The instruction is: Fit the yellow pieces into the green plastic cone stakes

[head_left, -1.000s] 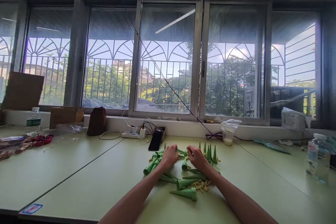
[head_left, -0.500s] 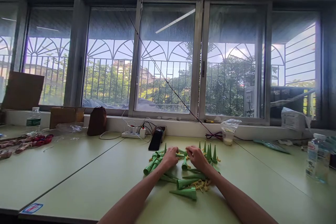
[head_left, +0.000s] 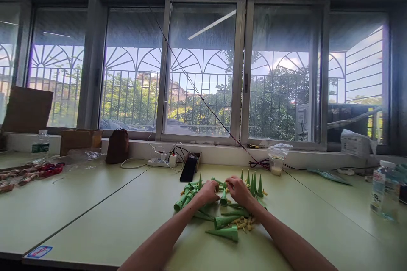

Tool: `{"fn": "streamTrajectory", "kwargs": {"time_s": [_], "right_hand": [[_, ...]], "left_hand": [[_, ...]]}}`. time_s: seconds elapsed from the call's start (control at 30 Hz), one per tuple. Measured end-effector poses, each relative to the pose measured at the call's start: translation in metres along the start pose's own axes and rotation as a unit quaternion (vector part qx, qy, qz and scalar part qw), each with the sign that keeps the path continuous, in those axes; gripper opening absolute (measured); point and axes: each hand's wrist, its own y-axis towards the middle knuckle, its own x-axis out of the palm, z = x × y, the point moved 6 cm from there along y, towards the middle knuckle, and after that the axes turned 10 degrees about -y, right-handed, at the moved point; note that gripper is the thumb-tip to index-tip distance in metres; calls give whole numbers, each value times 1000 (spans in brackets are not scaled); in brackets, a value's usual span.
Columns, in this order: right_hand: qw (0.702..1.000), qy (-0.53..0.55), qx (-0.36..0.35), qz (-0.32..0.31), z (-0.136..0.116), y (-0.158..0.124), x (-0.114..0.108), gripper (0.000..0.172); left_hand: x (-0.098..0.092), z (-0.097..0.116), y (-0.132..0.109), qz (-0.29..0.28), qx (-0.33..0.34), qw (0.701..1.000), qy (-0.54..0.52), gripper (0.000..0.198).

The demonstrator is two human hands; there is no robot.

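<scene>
My right hand (head_left: 238, 189) pinches at the near end of a green plastic cone (head_left: 217, 181), its fingertips close together. Just left of it, my left hand (head_left: 210, 192) has its fingers curled downward, and what is in them is hidden. Below and between the hands, another green cone (head_left: 223, 198) points away from me. Loose green cones (head_left: 190, 197) lie piled beside my left hand. Several upright cones (head_left: 260, 186) stand to the right of my right hand. Small yellow pegs (head_left: 244, 223) lie near more cones (head_left: 225, 233) in front.
A black phone (head_left: 188, 169) leans in a small box by a power strip (head_left: 159, 162). Behind the cones stands a plastic cup with a bag (head_left: 276, 164). A bottle (head_left: 383, 190) is at the right; red-tipped items (head_left: 41, 171) lie far left.
My left hand has shifted slightly down and right, its fingers now lower and more of the cone behind them showing. My right hand has stayed nearly still.
</scene>
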Motion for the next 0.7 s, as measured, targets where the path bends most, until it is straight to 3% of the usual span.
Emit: {"fn": "streamTrajectory", "kwargs": {"time_s": [0.07, 0.17, 0.33, 0.47, 0.7], "right_hand": [[1000, -6, -3, 1, 1, 0, 1, 22], [1000, -6, -8, -1, 1, 0, 3, 20], [1000, 5, 1, -8, 2, -1, 4, 13], [999, -11, 9, -33, 3, -2, 8, 10], [998, -8, -3, -67, 3, -4, 13, 14]], "left_hand": [[1, 2, 0, 0, 4, 1000, 12, 15], [-3, 5, 3, 45, 13, 999, 15, 10], [-15, 6, 11, 113, 2, 990, -90, 8], [-10, -4, 18, 108, -57, 955, -270, 12], [2, -17, 25, 105, -87, 927, -350, 27]]}}
